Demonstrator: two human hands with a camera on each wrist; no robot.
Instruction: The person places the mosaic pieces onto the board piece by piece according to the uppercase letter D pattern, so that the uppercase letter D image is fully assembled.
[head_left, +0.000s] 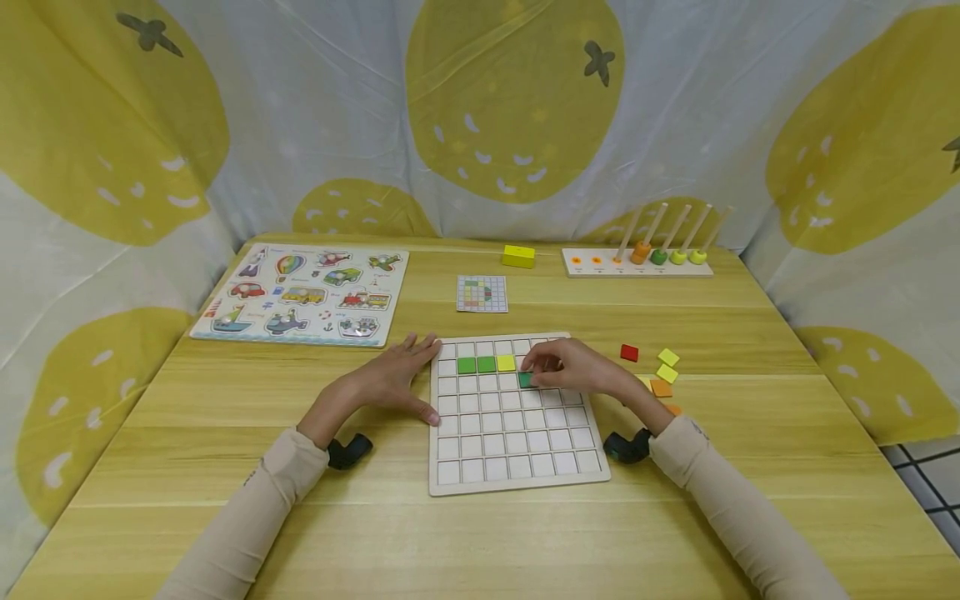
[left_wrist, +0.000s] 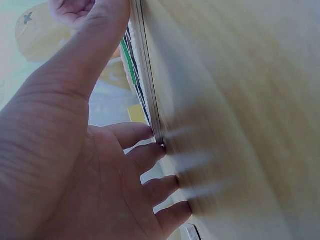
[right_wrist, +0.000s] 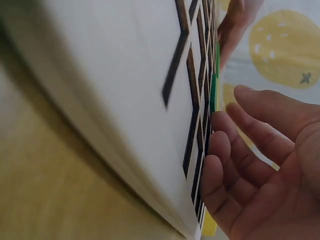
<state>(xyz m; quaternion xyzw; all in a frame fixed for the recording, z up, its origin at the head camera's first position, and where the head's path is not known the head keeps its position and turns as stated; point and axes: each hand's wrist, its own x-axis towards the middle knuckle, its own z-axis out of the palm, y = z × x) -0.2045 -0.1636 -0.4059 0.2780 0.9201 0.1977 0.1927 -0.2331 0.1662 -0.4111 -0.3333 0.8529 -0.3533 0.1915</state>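
A white grid board (head_left: pixel 520 483) lies flat on the table. Two green tiles (head_left: pixel 467 365) and a yellow tile (head_left: pixel 506 362) sit side by side in its second row. My left hand (head_left: pixel 393 379), fingers spread, touches the board's left edge; in the left wrist view its fingertips (left_wrist: pixel 159 150) rest by that edge. Over the board's upper right, my right hand (head_left: pixel 570 367) has bent fingers around a dark green tile (head_left: pixel 527 380). That tile (right_wrist: pixel 213 95) lies flat against the board in the right wrist view, and the thumb (right_wrist: pixel 250 97) stands apart from it.
Right of the board lie a red tile (head_left: pixel 629 353), yellow-green tiles (head_left: pixel 667 373) and orange tiles (head_left: pixel 661 388). Behind it are a pattern card (head_left: pixel 482 294), a yellow block (head_left: pixel 518 256) and a peg stand (head_left: pixel 592 270). A vehicle puzzle (head_left: pixel 300 295) lies back left.
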